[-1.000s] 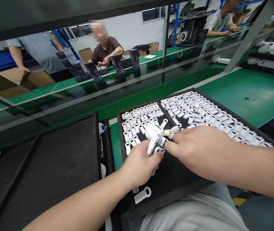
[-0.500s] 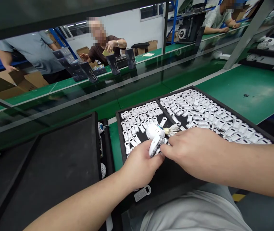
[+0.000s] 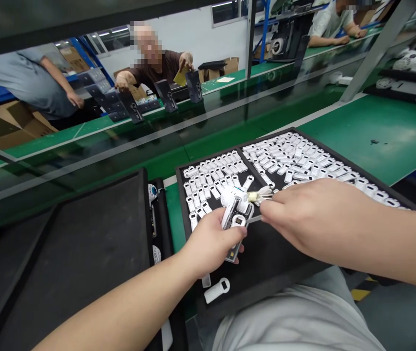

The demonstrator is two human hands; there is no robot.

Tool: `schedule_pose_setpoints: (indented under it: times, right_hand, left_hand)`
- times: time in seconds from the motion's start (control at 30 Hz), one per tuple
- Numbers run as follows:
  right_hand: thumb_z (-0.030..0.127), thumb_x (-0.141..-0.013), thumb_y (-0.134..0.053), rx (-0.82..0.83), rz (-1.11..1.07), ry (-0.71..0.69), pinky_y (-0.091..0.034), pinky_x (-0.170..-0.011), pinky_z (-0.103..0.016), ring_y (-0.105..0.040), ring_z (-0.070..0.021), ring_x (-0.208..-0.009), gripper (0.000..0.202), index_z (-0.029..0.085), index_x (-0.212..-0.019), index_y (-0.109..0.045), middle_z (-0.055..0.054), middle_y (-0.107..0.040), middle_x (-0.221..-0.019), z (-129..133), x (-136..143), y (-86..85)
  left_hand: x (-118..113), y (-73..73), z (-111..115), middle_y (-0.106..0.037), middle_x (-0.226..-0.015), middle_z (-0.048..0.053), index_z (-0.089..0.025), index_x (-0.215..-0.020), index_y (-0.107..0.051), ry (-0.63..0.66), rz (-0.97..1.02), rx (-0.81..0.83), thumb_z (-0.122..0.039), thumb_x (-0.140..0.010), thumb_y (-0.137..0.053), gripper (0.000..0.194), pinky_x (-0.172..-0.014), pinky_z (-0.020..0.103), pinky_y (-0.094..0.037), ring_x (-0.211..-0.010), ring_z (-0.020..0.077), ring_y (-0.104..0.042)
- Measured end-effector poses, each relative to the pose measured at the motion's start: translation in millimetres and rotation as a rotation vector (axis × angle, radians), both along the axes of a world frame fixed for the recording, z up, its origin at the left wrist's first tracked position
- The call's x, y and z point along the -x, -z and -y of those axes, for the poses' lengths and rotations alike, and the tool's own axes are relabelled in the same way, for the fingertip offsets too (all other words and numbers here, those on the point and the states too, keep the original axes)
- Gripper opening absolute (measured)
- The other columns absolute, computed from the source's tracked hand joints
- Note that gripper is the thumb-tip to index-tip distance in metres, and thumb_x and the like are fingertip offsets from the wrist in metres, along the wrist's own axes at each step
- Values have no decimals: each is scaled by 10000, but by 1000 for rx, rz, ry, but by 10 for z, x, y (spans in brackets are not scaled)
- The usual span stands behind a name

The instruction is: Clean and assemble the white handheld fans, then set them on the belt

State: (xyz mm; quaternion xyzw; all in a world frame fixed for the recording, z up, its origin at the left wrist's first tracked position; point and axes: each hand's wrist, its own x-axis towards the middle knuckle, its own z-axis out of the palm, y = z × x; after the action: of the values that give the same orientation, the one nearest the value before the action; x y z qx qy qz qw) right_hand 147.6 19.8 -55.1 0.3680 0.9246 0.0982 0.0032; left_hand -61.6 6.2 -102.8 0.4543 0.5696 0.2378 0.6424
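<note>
My left hand (image 3: 215,241) is closed around a white handheld fan (image 3: 237,219). Its handle is uncovered, so a circuit board and inner parts show, and its rounded head points away from me. My right hand (image 3: 295,214) is closed in a pinch beside the fan. A thin grey metal strip (image 3: 256,219) runs from its fingertips to the fan's handle; its kind is unclear. Just beyond those fingertips is a pale bundle with a yellowish part (image 3: 259,195). Under both hands is a black tray (image 3: 266,253) with many small white covers (image 3: 303,158), each with a dark window.
Left of me stands another black tray (image 3: 98,253), with white fan parts (image 3: 153,192) in the gap beside it. One white cover (image 3: 217,291) lies near the front edge. Across the green bench (image 3: 372,126), co-workers sit and stand by dark boxes (image 3: 194,87).
My left hand has turned the fan, bringing its open handle into view. My right hand has drawn slightly right, away from it. Across the bench, co-workers' arms have shifted.
</note>
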Motion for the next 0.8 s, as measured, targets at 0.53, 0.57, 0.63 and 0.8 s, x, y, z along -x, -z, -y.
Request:
schedule_pose_setpoints:
  times: [0.53,0.57,0.63,0.8]
  right_hand:
    - [131,-767,-577,92,51,-12,-140,-510,-309,-519,-172,-532,76,206,-771,-577,-31,-572,-587,38,167,21]
    - [128,-762,-578,96,54,-7,-137,-509,-310,-526,-176,-536,82,208,-779,-585,-32,-576,-588,36,174,19]
    - [124,-756,-577,102,58,-10,-129,-503,-314,-539,-186,-543,99,213,-793,-599,-33,-577,-589,32,187,14]
    - [118,-772,-569,140,72,-9,-138,-497,-317,-576,-192,-569,131,211,-842,-630,-38,-601,-617,37,204,-13]
  left_hand:
    - [35,83,28,-559,-624,-28,-196,-834,-520,112,-96,-156,-343,-816,-612,174,-461,233,-444,-526,133,-541]
    - [39,91,32,-561,-621,-29,-197,-833,-521,114,-99,-159,-347,-820,-613,176,-463,232,-441,-524,132,-540]
    - [44,102,42,-567,-619,-30,-198,-827,-525,117,-108,-164,-347,-827,-608,170,-465,230,-435,-524,130,-536]
    - [45,101,55,-579,-627,-27,-199,-810,-531,134,-160,-219,-334,-838,-596,152,-487,225,-423,-538,124,-530]
